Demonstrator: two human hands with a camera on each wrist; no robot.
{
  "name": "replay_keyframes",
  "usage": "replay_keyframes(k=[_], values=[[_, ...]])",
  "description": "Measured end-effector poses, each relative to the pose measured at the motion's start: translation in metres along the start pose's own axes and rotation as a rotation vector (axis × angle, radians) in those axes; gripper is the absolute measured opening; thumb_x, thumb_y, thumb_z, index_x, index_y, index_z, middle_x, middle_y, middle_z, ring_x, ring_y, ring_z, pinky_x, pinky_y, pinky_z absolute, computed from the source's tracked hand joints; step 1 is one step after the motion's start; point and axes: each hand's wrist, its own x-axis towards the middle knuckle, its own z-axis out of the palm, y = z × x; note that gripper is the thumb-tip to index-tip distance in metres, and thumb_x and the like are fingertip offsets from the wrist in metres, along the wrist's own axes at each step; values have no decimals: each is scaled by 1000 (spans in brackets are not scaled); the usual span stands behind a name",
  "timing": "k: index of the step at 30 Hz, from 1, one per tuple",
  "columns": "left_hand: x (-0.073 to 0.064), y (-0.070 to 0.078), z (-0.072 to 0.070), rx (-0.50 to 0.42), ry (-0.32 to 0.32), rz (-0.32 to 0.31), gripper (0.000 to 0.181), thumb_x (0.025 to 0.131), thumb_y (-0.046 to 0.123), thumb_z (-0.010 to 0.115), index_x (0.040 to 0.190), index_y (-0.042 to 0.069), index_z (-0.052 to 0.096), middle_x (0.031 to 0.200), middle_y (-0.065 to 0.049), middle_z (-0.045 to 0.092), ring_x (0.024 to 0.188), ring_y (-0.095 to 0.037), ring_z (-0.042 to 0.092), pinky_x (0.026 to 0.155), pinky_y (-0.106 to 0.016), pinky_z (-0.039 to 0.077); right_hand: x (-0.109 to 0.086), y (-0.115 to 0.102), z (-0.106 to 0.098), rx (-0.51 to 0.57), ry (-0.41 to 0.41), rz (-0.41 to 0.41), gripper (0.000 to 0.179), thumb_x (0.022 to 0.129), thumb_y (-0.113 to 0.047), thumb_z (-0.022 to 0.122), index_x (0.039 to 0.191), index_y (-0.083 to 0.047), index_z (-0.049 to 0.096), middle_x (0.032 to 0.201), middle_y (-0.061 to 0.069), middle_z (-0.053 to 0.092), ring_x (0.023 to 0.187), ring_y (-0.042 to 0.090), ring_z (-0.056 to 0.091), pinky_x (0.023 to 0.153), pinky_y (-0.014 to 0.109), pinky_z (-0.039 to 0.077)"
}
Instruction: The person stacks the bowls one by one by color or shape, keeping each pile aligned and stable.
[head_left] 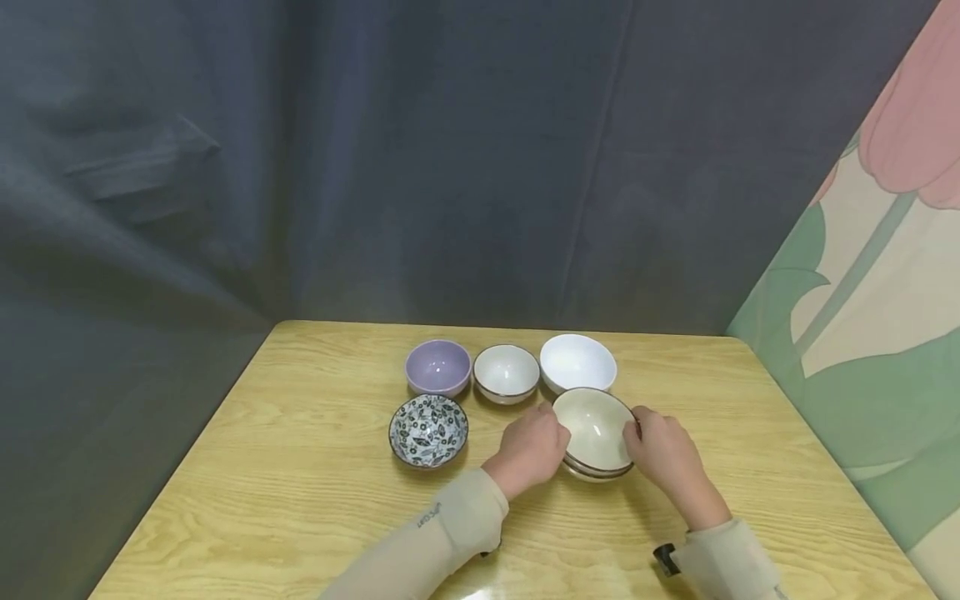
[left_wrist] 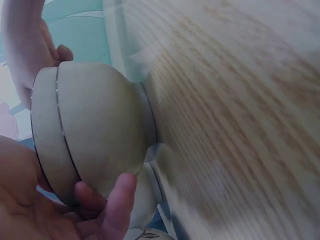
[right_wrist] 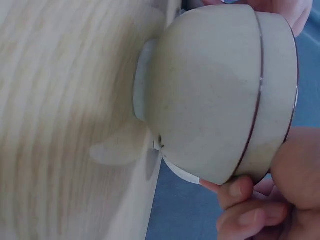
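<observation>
Two cream bowls (head_left: 594, 425) with brown rims are stacked one inside the other at the right of the group. My left hand (head_left: 535, 442) grips the stack's left side at the rim. On the opposite side, my right hand (head_left: 663, 450) pinches the rim between thumb and curled fingers. Both wrist views show the upper bowl (left_wrist: 46, 120) standing a little proud of the lower bowl (right_wrist: 205, 95), whose foot appears to be on the table. The inside of the lower bowl is hidden.
Behind the stack stands a white bowl (head_left: 577, 362). To its left are a small white bowl with a brown rim (head_left: 507, 372) and a purple bowl (head_left: 438, 367). A black-and-white patterned bowl (head_left: 428, 431) sits nearer, left of my left hand. All are on the wooden table (head_left: 285, 467).
</observation>
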Motion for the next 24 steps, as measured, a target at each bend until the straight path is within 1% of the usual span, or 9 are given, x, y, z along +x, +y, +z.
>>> replay_keyframes(k=[1,4,8,13,17,21,24], values=[[1,1,1,13,0,-11,32,101,25,47,109,-4,57,81,-8,58,69,-18,60,59,-31,52,0,0,0,-8,-1,2,28,97,-9,47,104,12,63,68,8,58,56,18,50,49,31,41],[2,4,3,17,-42,-47,39,103,27,44,121,-7,52,76,-9,58,61,-18,57,53,-31,49,1,-2,0,-25,-12,5,28,97,-9,47,104,13,63,69,9,58,56,18,50,48,31,42],[3,6,-1,6,-114,-42,49,104,27,44,134,-11,42,72,-9,58,56,-17,53,51,-32,47,2,-4,0,-43,-26,12,26,97,-7,47,102,14,62,66,8,55,55,19,48,48,31,40],[2,4,-6,35,-165,-20,51,104,25,44,137,-13,39,79,-11,58,57,-18,53,51,-33,47,2,-6,1,-43,-32,10,27,97,-7,47,105,15,62,71,11,60,57,19,50,49,32,43],[1,2,-6,12,-183,-24,44,103,24,45,130,-11,43,80,-10,56,56,-18,52,50,-33,46,1,-7,3,-48,-57,18,27,98,-7,48,106,15,62,74,13,62,59,19,52,51,32,44],[2,2,-6,10,-181,-4,37,104,24,45,122,-8,46,84,-8,50,56,-18,51,48,-32,45,1,-7,1,-63,-41,10,26,97,-6,49,104,15,62,76,17,64,61,20,53,52,33,46],[4,4,-5,-1,-184,3,45,104,25,44,130,-11,42,81,-8,51,55,-18,51,48,-32,45,0,-7,-1,-71,-33,16,27,97,-6,49,105,16,62,81,22,65,62,22,55,53,35,48]])
